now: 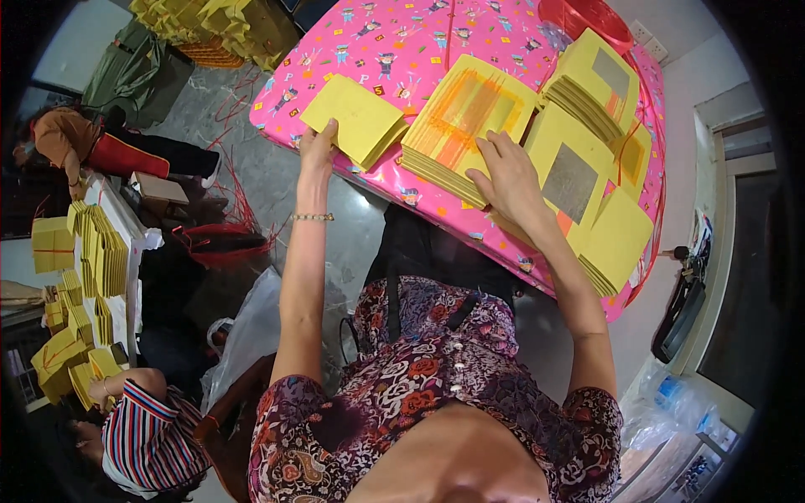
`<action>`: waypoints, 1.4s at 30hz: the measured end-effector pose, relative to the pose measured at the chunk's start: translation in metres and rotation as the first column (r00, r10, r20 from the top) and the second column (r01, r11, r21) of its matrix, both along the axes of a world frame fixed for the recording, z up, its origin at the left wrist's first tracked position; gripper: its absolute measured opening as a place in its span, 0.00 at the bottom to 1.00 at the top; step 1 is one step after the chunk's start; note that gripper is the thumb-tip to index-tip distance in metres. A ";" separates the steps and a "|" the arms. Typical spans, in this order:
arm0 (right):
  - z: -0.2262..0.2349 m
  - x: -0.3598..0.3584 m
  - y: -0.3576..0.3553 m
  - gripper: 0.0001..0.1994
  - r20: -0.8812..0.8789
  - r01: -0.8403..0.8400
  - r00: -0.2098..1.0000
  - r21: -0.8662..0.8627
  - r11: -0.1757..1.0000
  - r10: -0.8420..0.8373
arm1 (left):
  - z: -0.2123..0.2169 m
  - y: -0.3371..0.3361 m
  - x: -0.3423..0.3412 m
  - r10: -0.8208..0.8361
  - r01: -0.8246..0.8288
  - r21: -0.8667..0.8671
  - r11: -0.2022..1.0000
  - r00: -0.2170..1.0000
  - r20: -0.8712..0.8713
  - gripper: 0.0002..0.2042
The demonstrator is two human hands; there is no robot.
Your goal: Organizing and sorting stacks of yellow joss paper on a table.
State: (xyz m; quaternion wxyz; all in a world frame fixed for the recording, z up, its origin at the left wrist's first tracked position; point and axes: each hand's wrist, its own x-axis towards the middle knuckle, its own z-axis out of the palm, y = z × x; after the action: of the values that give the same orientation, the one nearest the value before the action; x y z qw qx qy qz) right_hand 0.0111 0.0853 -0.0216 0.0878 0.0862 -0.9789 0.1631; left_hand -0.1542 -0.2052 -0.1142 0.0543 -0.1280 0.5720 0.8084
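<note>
A stack of plain yellow joss paper [356,113] lies at the near left of the pink table. My left hand [317,147] grips its left edge, thumb on top and the other fingers mostly hidden. Right of it sits a thicker joss paper stack [470,96] with orange printing across its top. My right hand [510,174] lies over that stack's near right corner, fingers stretched out. Beside this hand is another yellow stack [545,138] bearing a grey square, and more yellow piles [616,239] lie toward the right edge.
The round table [377,50] wears a patterned pink cover; a red basin [591,21] stands at its far right. To the left, two people [155,436] work by a white table [134,277] with yellow bundles. Red strings [239,201] and a plastic bag [251,335] lie nearby.
</note>
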 end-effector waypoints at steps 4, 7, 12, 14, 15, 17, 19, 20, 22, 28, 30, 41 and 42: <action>-0.004 0.000 0.001 0.25 -0.023 0.005 1.000 -0.003 1.000 -0.005 | -0.002 -0.002 -0.002 -0.047 0.046 0.017 0.999 0.998 0.035 0.17; -0.004 0.000 0.001 0.25 -0.023 0.007 1.000 -0.007 1.000 -0.007 | -0.003 -0.001 -0.001 -0.038 0.038 -0.010 0.999 0.999 -0.002 0.16; -0.003 -0.001 0.000 0.25 -0.024 -0.004 1.000 -0.007 1.000 0.004 | -0.009 -0.004 -0.005 -0.030 0.028 -0.063 0.998 0.999 -0.039 0.15; -0.003 0.000 0.000 0.25 -0.031 -0.005 1.000 -0.008 1.000 0.005 | -0.010 -0.005 -0.006 -0.062 0.059 -0.084 0.995 0.998 -0.032 0.16; -0.002 -0.001 0.000 0.25 -0.030 -0.005 1.000 -0.008 1.000 0.004 | -0.010 -0.004 -0.006 -0.062 0.060 -0.084 0.995 0.998 -0.031 0.16; -0.001 -0.001 0.000 0.25 -0.027 -0.005 1.000 -0.015 1.000 0.005 | -0.010 -0.004 -0.007 -0.069 0.063 -0.151 0.987 0.997 -0.036 0.16; -0.002 -0.001 0.000 0.25 -0.032 -0.004 0.999 -0.011 1.000 0.003 | -0.011 -0.001 -0.007 -0.048 0.036 -0.218 0.975 0.998 -0.050 0.15; -0.002 0.000 0.000 0.25 -0.038 -0.002 0.999 -0.007 1.000 0.002 | -0.010 0.000 -0.006 -0.029 0.009 -0.283 0.959 0.997 -0.067 0.15; -0.002 -0.001 0.000 0.25 -0.042 -0.009 0.999 -0.003 1.000 0.009 | -0.010 0.002 -0.007 -0.014 -0.036 -0.355 0.934 0.990 -0.139 0.16; -0.006 -0.001 0.001 0.25 -0.044 -0.005 0.999 0.016 1.000 0.006 | 0.024 0.009 0.006 -0.058 -0.083 -0.824 0.561 0.989 -0.140 0.26; -0.006 0.000 0.001 0.25 -0.045 -0.002 0.999 0.018 1.000 0.003 | 0.024 0.014 0.009 -0.102 -0.011 -0.840 0.542 0.992 -0.078 0.29; -0.009 -0.001 0.001 0.26 -0.025 -0.006 1.000 0.021 1.000 0.007 | 0.026 0.048 0.008 -0.678 -0.421 -0.864 0.275 0.552 -0.485 0.25; -0.008 -0.002 0.001 0.26 -0.025 -0.001 1.000 0.023 1.000 0.002 | 0.023 0.051 0.009 -0.774 -0.365 -0.905 0.219 0.500 -0.389 0.25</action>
State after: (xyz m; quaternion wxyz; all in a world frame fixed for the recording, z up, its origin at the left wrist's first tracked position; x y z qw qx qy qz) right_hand 0.0093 0.0867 -0.0298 0.0989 0.0900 -0.9795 0.1508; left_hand -0.1451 -0.1539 -0.0910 -0.1808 0.3635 0.8896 0.2094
